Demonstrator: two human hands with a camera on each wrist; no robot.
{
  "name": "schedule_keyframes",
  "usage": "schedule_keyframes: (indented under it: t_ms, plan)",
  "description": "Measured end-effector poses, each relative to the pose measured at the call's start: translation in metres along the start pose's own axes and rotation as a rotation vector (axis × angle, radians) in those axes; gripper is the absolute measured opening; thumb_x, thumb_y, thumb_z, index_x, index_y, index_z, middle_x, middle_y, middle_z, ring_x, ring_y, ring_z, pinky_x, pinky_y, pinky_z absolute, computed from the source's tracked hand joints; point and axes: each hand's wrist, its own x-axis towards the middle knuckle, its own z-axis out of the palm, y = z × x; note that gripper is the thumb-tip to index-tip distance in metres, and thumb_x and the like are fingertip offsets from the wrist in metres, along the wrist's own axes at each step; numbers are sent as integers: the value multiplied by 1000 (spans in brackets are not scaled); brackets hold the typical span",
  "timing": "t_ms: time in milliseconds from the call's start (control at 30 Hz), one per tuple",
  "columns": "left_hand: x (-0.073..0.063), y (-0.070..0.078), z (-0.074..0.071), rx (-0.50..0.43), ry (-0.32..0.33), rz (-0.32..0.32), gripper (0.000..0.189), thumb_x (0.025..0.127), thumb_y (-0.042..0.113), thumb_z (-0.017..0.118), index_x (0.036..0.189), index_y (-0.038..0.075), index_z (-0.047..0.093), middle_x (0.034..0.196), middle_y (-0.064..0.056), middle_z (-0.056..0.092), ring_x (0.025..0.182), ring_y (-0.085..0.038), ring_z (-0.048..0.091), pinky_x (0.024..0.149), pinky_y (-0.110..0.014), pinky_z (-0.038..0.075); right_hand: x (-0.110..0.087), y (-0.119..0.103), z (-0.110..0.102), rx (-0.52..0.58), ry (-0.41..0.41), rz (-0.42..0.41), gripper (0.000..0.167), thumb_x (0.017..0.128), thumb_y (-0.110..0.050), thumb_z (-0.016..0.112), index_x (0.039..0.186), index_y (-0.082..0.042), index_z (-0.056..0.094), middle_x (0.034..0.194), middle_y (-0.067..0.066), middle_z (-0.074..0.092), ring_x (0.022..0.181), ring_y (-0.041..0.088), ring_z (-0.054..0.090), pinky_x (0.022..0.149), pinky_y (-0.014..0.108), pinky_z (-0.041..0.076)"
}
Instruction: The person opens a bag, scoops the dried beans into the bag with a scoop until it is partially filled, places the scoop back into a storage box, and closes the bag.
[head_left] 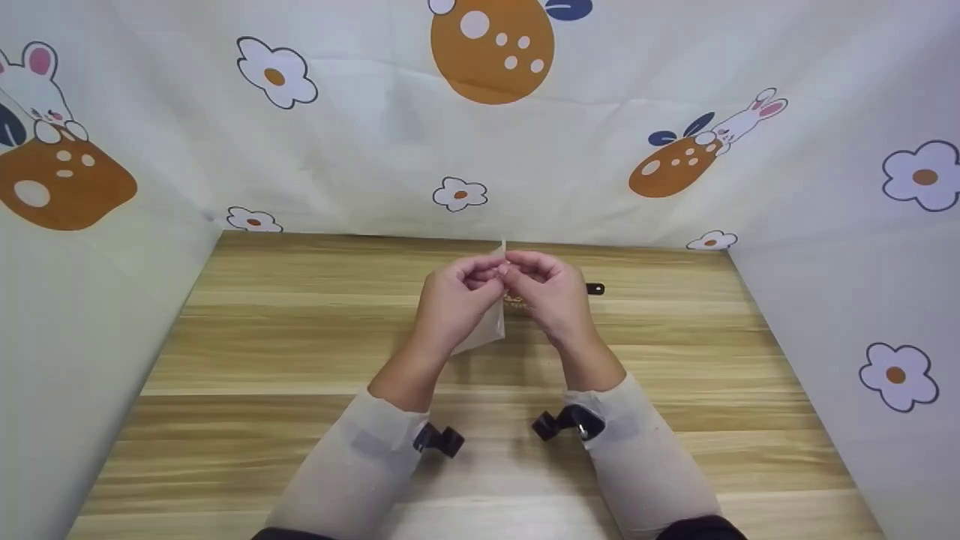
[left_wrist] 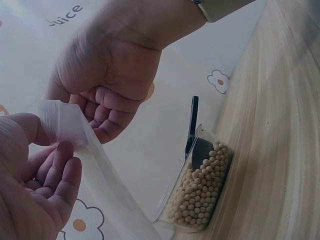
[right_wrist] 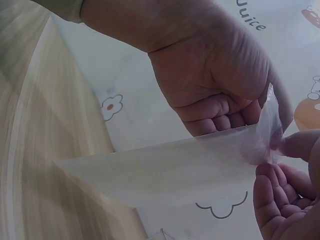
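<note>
A thin translucent plastic bag (head_left: 486, 331) hangs upright in front of me, its lower part near the wooden table. My left hand (head_left: 456, 300) and right hand (head_left: 553, 296) meet at its top and pinch the edge between thumbs and fingers. Up close in the right wrist view, the bag's top (right_wrist: 270, 130) is crumpled between the fingertips, while its body (right_wrist: 165, 172) falls flat. Behind the hands stands a clear container (left_wrist: 200, 192) of round beige beans, with a black scoop (left_wrist: 194, 120) standing in it.
The wooden table (head_left: 300, 337) reaches back to a patterned cloth backdrop (head_left: 352, 150), with cloth on both sides too. The black handle (head_left: 595, 289) of the scoop sticks out past my right hand. Small wrist cameras (head_left: 450, 442) jut inward from both sleeves.
</note>
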Motion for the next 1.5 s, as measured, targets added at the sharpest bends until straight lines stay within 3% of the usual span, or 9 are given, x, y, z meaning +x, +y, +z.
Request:
schedule_keyframes:
  t_ms: [200, 433, 767, 933, 1200, 1500]
  plan:
    - [1, -1, 0, 4, 34, -1, 23, 91, 21, 78, 112, 12, 83, 94, -2, 81, 85, -13, 73, 77, -24, 63, 0, 2, 0, -25, -6, -16, 26, 92, -2, 81, 116, 8, 77, 98, 9, 82, 83, 9, 77, 73, 25, 66]
    - [2, -4, 0, -12, 46, -8, 20, 94, 20, 76, 110, 11, 83, 90, -4, 79, 80, -12, 72, 74, -24, 63, 0, 2, 1, -38, -7, -16, 21, 94, -1, 79, 113, 6, 79, 99, 9, 83, 84, 10, 77, 78, 37, 69]
    - [7, -8, 0, -69, 8, -84, 20, 96, 12, 72, 114, 8, 82, 91, -4, 74, 82, -12, 71, 78, -27, 66, 2, 5, -2, -58, 4, -1, 19, 94, 0, 76, 111, 4, 80, 98, 12, 83, 80, 11, 76, 74, 32, 68]
    - [8, -9, 1, -77, 10, -101, 22, 96, 10, 70, 115, 7, 82, 92, -3, 71, 84, -12, 70, 80, -26, 66, 3, 3, -3, -45, 12, 18, 18, 94, 0, 74, 111, 3, 81, 97, 11, 82, 78, 12, 76, 74, 35, 69]
    - [10, -10, 0, -56, 36, -109, 25, 95, 9, 67, 115, 6, 81, 91, -3, 72, 84, -12, 67, 79, -26, 66, 5, 2, -5, -27, 49, 39, 16, 92, -3, 75, 107, 2, 82, 86, 4, 79, 68, 11, 71, 61, 24, 62]
    - [13, -14, -1, -129, 52, -130, 22, 97, 7, 67, 114, 4, 80, 88, -5, 70, 82, -15, 68, 75, -26, 65, 9, 3, -10, -4, 52, 77, 15, 94, -2, 74, 106, 4, 81, 83, 4, 79, 68, 14, 73, 62, 26, 64]
